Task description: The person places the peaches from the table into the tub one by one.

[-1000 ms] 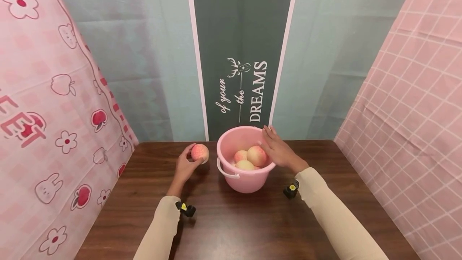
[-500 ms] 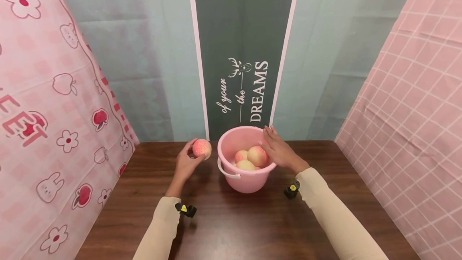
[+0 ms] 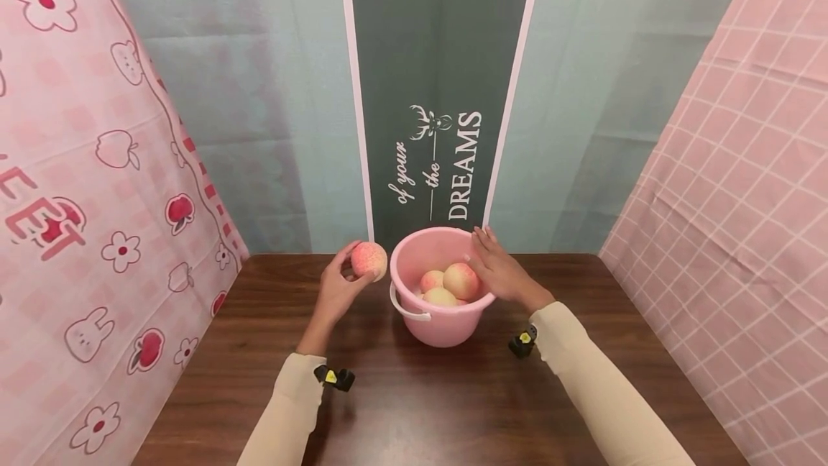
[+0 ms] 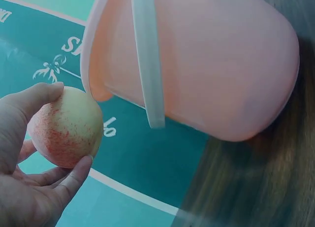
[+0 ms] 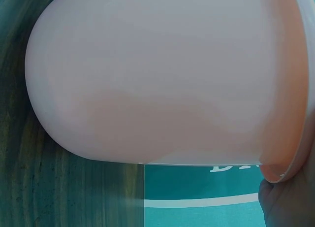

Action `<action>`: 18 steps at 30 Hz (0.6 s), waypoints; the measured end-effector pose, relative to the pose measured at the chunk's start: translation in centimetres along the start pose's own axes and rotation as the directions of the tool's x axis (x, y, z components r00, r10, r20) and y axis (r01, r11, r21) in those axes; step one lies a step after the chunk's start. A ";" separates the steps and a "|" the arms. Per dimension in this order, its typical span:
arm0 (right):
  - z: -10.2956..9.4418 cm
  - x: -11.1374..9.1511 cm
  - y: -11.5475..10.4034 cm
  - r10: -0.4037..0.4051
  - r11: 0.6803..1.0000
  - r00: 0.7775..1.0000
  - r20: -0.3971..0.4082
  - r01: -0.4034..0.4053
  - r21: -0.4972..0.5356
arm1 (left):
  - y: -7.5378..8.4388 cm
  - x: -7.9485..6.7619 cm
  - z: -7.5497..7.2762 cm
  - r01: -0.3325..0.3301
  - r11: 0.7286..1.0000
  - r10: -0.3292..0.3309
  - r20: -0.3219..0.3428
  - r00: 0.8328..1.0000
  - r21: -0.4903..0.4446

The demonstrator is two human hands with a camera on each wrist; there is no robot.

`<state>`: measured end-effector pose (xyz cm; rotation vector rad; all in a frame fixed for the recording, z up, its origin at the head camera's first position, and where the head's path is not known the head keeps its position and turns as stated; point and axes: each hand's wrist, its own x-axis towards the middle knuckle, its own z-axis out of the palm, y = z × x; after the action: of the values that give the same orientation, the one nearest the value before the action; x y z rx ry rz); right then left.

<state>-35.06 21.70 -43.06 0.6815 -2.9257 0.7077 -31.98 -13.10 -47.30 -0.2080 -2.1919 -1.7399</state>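
Note:
A pink-and-cream peach is held between the thumb and fingers of my left hand, just left of the bucket's rim. In the left wrist view, the thumb lies on top of this peach and fingertips support it from below. The pink bucket stands upright with several peaches inside. My right hand holds its right rim, fingers extended along the outside and the thumb over the inner side. In the right wrist view, the bucket wall fills most of the picture and only part of that hand shows.
The bucket's white handle hangs down its left side. The dark wooden table ends at a green curtain behind the bucket. Pink cloths hang to the left and right.
My left hand has raised the peach and brought it rightward, closer to the bucket's rim. The right hand and the bucket have stayed in place.

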 end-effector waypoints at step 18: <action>-0.1 0.0 -0.1 0.002 1.000 1.000 0.008 -0.002 -0.004 | 2.5 -0.5 0.3 -0.006 1.000 0.006 0.022 1.000 0.003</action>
<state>-34.98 21.66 -42.94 0.6819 -2.9344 0.7011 -30.76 -12.18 -45.27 -0.2336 -2.2069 -1.7397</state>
